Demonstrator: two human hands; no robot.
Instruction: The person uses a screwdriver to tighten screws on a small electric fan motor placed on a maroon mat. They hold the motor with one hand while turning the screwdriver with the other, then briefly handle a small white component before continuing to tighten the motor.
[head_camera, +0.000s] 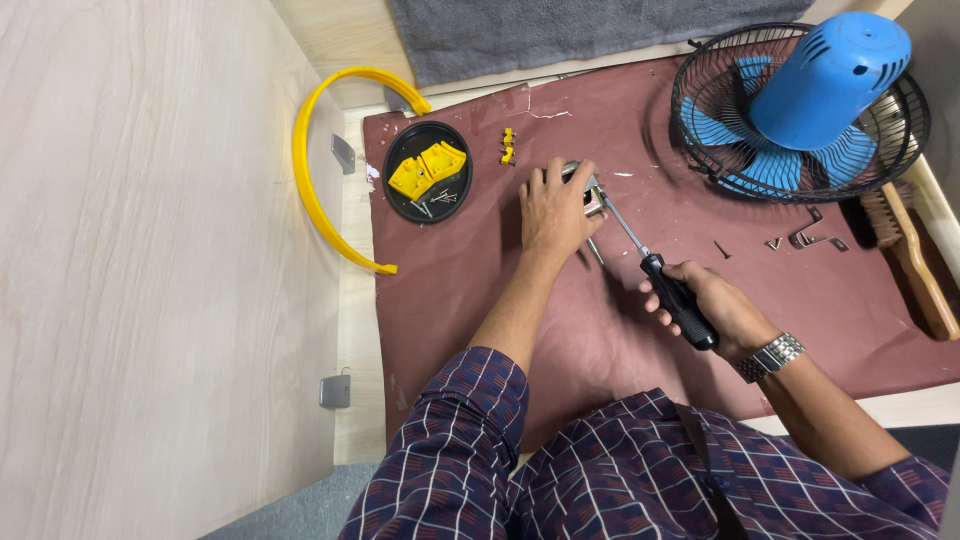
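My left hand (553, 208) presses down on a small metal part (590, 196) on the maroon mat (600, 330), mostly covering it. My right hand (715, 310), with a metal watch on its wrist, grips the black handle of a screwdriver (655, 268). The screwdriver's shaft runs up and left, and its tip meets the metal part beside my left fingers.
A blue fan (800, 105) in a black wire cage lies at the back right. A black dish (428, 172) holds yellow pieces and screws. A yellow curved band (310, 170) lies at left; small yellow clips (508, 146), metal brackets (812, 235) and a brush (915, 255) also lie around.
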